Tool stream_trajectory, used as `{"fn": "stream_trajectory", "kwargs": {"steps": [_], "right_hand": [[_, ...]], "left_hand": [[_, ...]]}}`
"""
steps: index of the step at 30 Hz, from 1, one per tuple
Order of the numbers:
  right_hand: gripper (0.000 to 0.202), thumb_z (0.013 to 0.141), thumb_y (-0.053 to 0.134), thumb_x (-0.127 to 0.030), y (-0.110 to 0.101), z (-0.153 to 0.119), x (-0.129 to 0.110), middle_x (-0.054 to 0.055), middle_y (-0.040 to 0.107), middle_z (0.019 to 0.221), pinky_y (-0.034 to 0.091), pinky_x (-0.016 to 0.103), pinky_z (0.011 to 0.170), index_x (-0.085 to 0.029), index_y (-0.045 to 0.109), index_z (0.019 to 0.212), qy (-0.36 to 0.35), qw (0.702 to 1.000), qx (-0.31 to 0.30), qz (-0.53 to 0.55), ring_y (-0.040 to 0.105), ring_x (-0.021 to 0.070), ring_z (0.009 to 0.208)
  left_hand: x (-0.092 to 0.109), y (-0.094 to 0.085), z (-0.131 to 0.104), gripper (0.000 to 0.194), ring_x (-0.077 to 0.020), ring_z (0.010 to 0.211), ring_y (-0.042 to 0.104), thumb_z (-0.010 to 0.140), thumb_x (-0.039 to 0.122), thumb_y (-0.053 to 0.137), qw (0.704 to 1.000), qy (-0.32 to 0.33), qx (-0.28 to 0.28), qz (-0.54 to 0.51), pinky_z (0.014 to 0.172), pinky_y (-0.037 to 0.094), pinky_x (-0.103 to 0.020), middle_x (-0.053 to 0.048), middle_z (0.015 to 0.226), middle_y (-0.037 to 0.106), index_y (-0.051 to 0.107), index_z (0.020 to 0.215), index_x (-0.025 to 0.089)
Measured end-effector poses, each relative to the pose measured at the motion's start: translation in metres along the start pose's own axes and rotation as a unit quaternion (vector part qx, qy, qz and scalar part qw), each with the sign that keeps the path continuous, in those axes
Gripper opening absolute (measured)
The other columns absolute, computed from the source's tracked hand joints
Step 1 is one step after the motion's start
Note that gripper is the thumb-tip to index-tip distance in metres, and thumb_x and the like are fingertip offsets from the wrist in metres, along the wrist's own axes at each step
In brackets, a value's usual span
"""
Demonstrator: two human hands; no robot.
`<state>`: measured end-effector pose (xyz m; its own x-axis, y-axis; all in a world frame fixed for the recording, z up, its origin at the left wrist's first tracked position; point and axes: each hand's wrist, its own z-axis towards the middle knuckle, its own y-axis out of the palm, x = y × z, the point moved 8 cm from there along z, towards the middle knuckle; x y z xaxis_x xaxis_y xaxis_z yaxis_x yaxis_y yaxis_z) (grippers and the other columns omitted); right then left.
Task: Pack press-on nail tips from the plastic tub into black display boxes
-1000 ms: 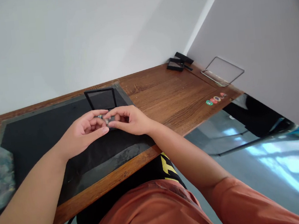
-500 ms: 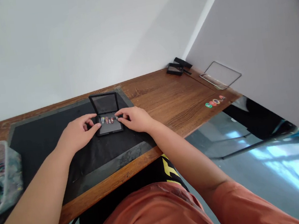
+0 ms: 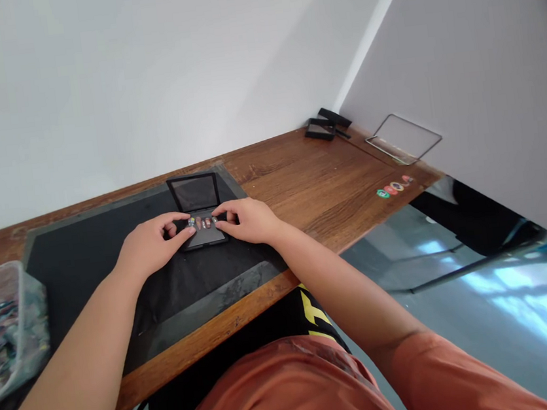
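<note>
A small black box [image 3: 205, 237] lies on the dark mat with its windowed lid [image 3: 195, 193] standing up. Inside runs a row of decorated press-on nails [image 3: 203, 223], several in pink and silver tones. At the row's left end, my left hand [image 3: 152, 243] has thumb and forefinger closed around the outermost nails, the other fingers curled under. My right hand [image 3: 249, 220] pinches the right end of the row between thumb and forefinger. The fingertips partly hide the end nails and the box's side edges.
A clear plastic tub [image 3: 23, 325] of many small colourful pieces stands at the left. The black mat [image 3: 84, 272] covers the left of the wooden table [image 3: 295, 183]. Black boxes [image 3: 320, 128], a wire frame [image 3: 404, 139] and round stickers [image 3: 394, 188] are at the right.
My left thumb and forefinger have moved right from the box's left edge onto the row's left end. My right hand stays at the right end, and the view has shifted slightly.
</note>
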<state>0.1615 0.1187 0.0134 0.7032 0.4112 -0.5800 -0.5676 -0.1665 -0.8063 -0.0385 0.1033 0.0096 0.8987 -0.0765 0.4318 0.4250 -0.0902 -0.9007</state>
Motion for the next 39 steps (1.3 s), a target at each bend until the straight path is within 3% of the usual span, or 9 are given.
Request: {"fn": "stream_trajectory", "kwargs": {"steps": [11, 18, 29, 39], "right_hand": [[0.028, 0.09, 0.068, -0.04, -0.001, 0.0, 0.001, -0.002, 0.072, 0.08, 0.036, 0.026, 0.065, -0.024, 0.074, 0.112, -0.019, 1.0, 0.001, 0.014, 0.061, 0.013, 0.072], [0.04, 0.092, 0.066, -0.035, -0.003, 0.0, 0.003, -0.002, 0.072, 0.086, 0.038, 0.025, 0.067, -0.021, 0.066, 0.129, -0.038, 0.999, 0.014, 0.034, 0.059, 0.0129, 0.072], [0.029, 0.091, 0.066, -0.037, -0.002, 0.0, 0.002, -0.001, 0.073, 0.085, 0.036, 0.026, 0.066, -0.023, 0.074, 0.115, -0.02, 1.0, 0.005, 0.017, 0.06, 0.0132, 0.073], [0.026, 0.091, 0.067, -0.039, -0.001, 0.001, 0.004, -0.003, 0.073, 0.083, 0.036, 0.026, 0.065, -0.025, 0.075, 0.111, -0.015, 1.0, 0.009, 0.012, 0.061, 0.0131, 0.074]], "left_hand": [[0.004, -0.002, -0.003, 0.051, -0.0185, 0.064, 0.055, 0.088, 0.067, 0.055, 1.0, -0.004, 0.001, 0.017, 0.057, 0.035, -0.031, -0.001, 0.08, 0.067, 0.072, 0.122, 0.033], [0.008, -0.005, -0.006, 0.052, -0.0222, 0.068, 0.06, 0.089, 0.068, 0.053, 0.999, -0.001, 0.007, 0.049, 0.058, 0.035, -0.033, -0.003, 0.083, 0.07, 0.073, 0.122, 0.034], [0.016, -0.007, -0.009, 0.047, -0.0258, 0.076, 0.064, 0.094, 0.057, 0.05, 0.999, 0.022, 0.013, 0.046, 0.062, 0.037, -0.033, -0.005, 0.089, 0.075, 0.07, 0.125, 0.028], [0.015, -0.01, -0.008, 0.046, -0.0253, 0.075, 0.066, 0.094, 0.057, 0.051, 0.997, 0.016, 0.044, 0.064, 0.065, 0.039, -0.033, -0.003, 0.079, 0.074, 0.074, 0.123, 0.03]]}}
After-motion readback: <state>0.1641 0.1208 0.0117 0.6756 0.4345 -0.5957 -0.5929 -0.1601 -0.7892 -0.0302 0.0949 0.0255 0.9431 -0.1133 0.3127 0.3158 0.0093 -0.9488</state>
